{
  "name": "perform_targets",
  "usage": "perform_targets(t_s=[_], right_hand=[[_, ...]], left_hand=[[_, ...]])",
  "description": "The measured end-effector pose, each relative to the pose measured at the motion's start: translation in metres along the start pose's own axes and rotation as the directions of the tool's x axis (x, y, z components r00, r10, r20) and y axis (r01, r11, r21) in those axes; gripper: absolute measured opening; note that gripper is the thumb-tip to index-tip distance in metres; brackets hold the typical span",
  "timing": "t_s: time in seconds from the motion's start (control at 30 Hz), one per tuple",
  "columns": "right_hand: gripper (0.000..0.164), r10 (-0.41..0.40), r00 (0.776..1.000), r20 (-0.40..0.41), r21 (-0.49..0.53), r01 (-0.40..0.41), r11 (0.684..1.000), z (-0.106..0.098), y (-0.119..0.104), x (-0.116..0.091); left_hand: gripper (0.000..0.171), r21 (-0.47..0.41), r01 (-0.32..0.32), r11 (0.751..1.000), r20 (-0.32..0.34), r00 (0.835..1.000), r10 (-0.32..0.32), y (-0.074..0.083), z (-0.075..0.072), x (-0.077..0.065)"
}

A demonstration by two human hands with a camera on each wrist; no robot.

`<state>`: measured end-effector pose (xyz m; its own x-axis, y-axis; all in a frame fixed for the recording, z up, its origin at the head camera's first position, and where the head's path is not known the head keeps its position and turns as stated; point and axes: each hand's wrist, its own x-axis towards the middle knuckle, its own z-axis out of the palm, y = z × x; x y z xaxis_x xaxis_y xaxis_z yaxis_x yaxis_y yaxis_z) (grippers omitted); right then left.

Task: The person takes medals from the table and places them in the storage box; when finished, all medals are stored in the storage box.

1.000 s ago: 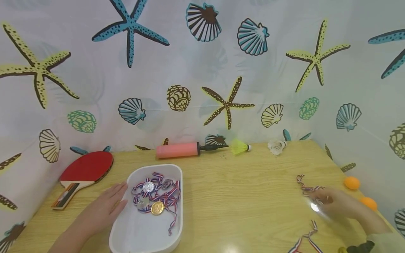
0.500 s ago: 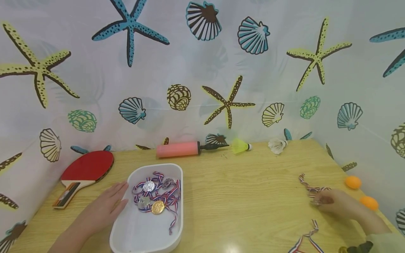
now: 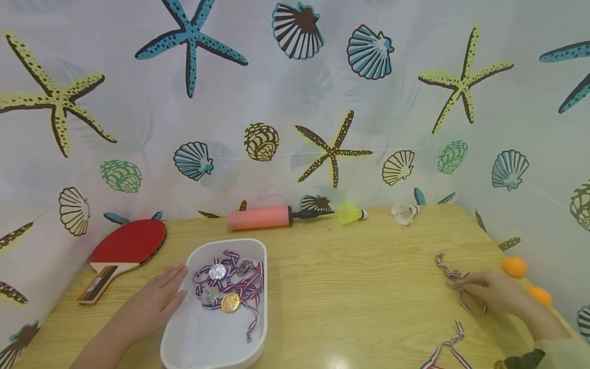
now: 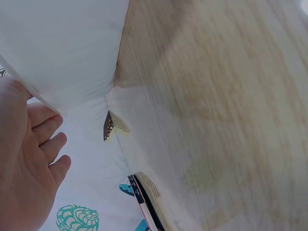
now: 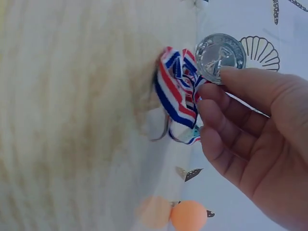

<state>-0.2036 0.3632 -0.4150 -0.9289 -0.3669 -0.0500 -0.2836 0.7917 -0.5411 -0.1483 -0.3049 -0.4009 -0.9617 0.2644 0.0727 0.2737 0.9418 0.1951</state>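
1. Right hand (image 3: 500, 293) pinches a silver medal (image 5: 217, 54) by its edge, striped ribbon (image 5: 174, 94) bunched beside it, right side of tabletop (image 3: 350, 287).
2. Left hand (image 3: 149, 305), fingers loosely extended, touches left rim of white tray (image 3: 207, 344).
3. Other medals (image 3: 230, 302) inside tray; orange balls (image 3: 514, 266) near right hand.

No word, number or brand can be read. On the silver medal (image 5: 214, 53) held at the right, a patterned border and a raised central emblem are seen, but letters cannot be made out. The faces of the gold medal (image 3: 230, 302) and a second silver medal (image 3: 217, 271) in the near-left tray (image 3: 165, 333) are too small to be read, as are pale marks on the black edge of the red paddle (image 3: 129, 243) at the left.
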Motion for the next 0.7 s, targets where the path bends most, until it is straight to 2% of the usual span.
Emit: perform_targets(t_s=[0.13,0.27,0.37,0.57,0.7], right_hand=[[0.023,-0.012,0.998,-0.056,0.034,0.014,0.999,-0.006,-0.005,0.002],[0.025,-0.021,0.988,-0.156,0.060,0.031,0.998,-0.016,-0.016,0.003],[0.032,0.011,0.978,-0.208,0.068,0.003,0.998,-0.023,-0.026,0.004],[0.042,0.031,0.967,-0.255,0.102,-0.005,0.995,-0.044,-0.046,0.011],[0.049,0.076,0.967,-0.242,0.173,-0.034,0.984,-0.058,-0.061,0.016]], left_hand=[[0.058,-0.003,0.005,1.000,0.004,1.000,-0.005,0.000,0.000,0.000],[0.059,-0.004,0.012,1.000,0.008,1.000,-0.012,0.000,0.001,0.000],[0.059,-0.003,0.012,1.000,0.006,1.000,-0.012,0.000,0.002,0.000],[0.058,-0.007,0.002,1.000,-0.008,1.000,-0.002,-0.001,0.002,-0.001],[0.057,-0.011,-0.006,1.000,-0.019,1.000,0.006,-0.001,0.002,-0.001]])
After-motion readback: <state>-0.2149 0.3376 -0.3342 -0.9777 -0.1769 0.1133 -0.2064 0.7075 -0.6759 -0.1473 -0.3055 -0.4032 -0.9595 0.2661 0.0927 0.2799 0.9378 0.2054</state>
